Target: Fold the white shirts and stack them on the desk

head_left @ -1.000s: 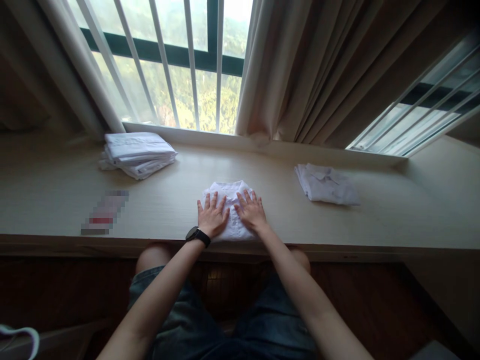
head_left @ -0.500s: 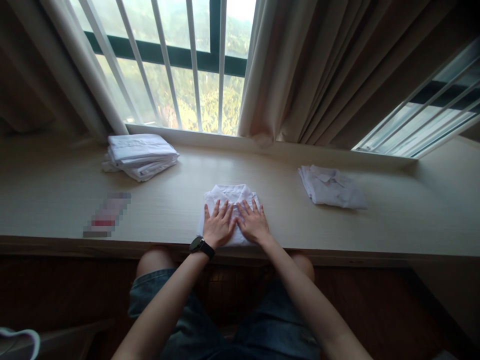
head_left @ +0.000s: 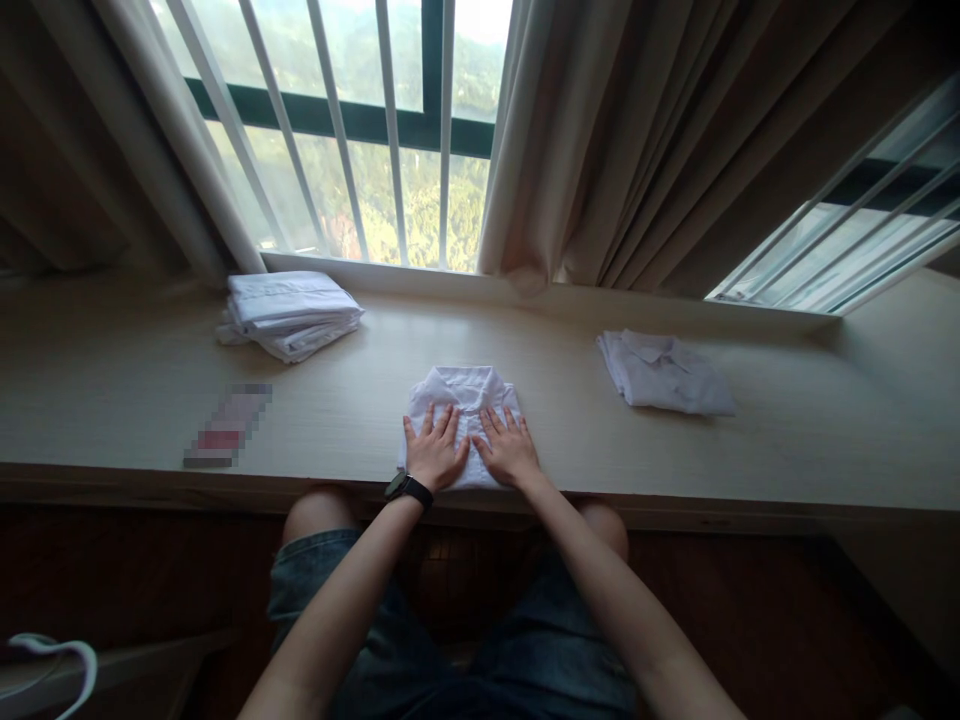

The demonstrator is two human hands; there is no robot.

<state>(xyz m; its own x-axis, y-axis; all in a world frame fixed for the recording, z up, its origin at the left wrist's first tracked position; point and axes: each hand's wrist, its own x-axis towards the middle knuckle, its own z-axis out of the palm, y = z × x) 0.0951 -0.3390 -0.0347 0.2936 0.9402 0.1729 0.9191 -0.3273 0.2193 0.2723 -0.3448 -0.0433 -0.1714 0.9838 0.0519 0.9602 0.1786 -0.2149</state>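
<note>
Covering part of the folded white shirt (head_left: 469, 396), a thin-cloth rectangle with a collar, at the front edge of the pale, smooth counter (head_left: 540, 335), with left hand (head_left: 435, 456) and right hand (head_left: 510, 453) palm-down, fingers spread. Seeing farther out a layered stack of white cloth (head_left: 294, 305) on the left, another folded shirt (head_left: 666, 378) on the right, heavy pleated curtains (head_left: 600, 150) behind.

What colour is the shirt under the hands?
The folded collared shirt is white, best seen in the head view.
</note>
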